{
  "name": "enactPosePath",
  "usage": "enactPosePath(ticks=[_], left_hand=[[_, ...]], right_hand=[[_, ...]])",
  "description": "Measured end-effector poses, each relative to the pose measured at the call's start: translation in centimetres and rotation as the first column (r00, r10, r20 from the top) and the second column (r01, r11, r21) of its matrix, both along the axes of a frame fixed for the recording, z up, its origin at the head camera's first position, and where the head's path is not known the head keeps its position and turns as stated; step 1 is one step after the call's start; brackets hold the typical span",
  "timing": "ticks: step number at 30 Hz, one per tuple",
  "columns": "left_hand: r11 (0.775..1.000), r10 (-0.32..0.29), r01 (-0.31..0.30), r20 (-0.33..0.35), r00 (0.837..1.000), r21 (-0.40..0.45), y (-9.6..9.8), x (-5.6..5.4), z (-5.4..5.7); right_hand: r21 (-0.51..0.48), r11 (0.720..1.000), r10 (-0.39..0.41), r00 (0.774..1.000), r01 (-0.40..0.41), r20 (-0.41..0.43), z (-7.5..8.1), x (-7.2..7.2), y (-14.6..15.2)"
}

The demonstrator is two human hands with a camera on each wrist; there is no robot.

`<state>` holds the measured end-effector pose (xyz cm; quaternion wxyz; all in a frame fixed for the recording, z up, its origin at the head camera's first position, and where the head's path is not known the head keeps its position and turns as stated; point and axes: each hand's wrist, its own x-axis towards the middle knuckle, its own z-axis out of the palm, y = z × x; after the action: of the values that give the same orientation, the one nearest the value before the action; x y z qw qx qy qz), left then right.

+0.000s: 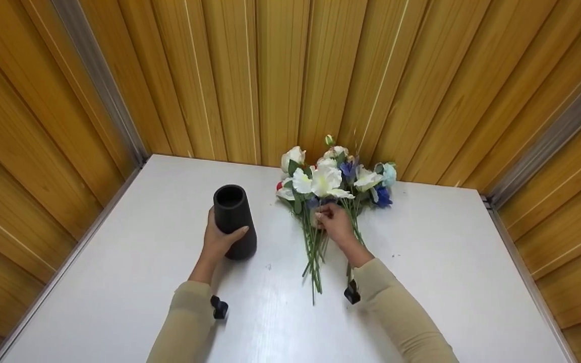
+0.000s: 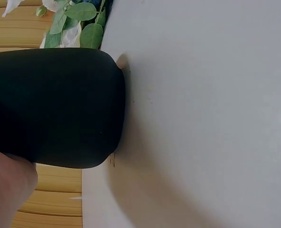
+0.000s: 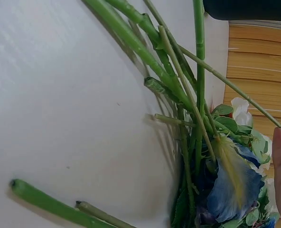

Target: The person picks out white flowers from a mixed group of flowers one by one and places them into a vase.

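A tall black vase (image 1: 242,237) stands on the white table, its round mouth facing up. My left hand (image 1: 217,241) grips it from the left, with the thumb across its front. In the left wrist view the vase's lower end (image 2: 83,109) lies right at the tabletop. To the right of the vase is a bunch of artificial flowers (image 1: 326,180), with heads toward the back wall and stems toward me. Over the stems, my right hand (image 1: 338,224) pinches one thin green flower stem (image 3: 245,96) between thumb and fingers. Which bloom that stem carries is hidden.
Wood-patterned panels (image 1: 280,75) wall the white table (image 1: 447,262) at the back and both sides. More green stems (image 1: 313,262) fan out below the right hand. A blue and yellow iris (image 3: 233,180) lies low in the bunch. Black wrist mounts (image 1: 219,307) sit on both sleeves.
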<state>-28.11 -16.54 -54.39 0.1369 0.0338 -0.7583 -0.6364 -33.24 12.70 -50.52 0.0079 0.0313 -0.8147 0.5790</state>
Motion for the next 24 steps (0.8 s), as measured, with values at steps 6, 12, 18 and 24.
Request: enactPosePath(ticks=[6, 12, 18, 24], left_hand=[[1.000, -0.002, 0.003, 0.026, 1.000, -0.013, 0.1, 0.1, 0.3], [0.999, 0.003, -0.002, 0.057, 0.998, -0.033, 0.1, 0.3, 0.4], [0.999, -0.003, 0.005, 0.042, 0.999, -0.034, 0.1, 0.1, 0.4], [0.999, 0.006, -0.005, 0.029, 1.000, -0.038, 0.1, 0.1, 0.3]], right_hand=[[0.019, 0.999, -0.026, 1.000, 0.026, -0.004, 1.1, 0.2, 0.1], [0.037, 0.998, -0.050, 0.998, 0.051, -0.037, 1.6, 0.1, 0.1], [0.050, 0.995, -0.079, 0.994, 0.083, -0.079, 2.0, 0.0, 0.1], [-0.012, 0.999, -0.051, 0.993, 0.050, -0.108, 3.0, 0.1, 0.1]])
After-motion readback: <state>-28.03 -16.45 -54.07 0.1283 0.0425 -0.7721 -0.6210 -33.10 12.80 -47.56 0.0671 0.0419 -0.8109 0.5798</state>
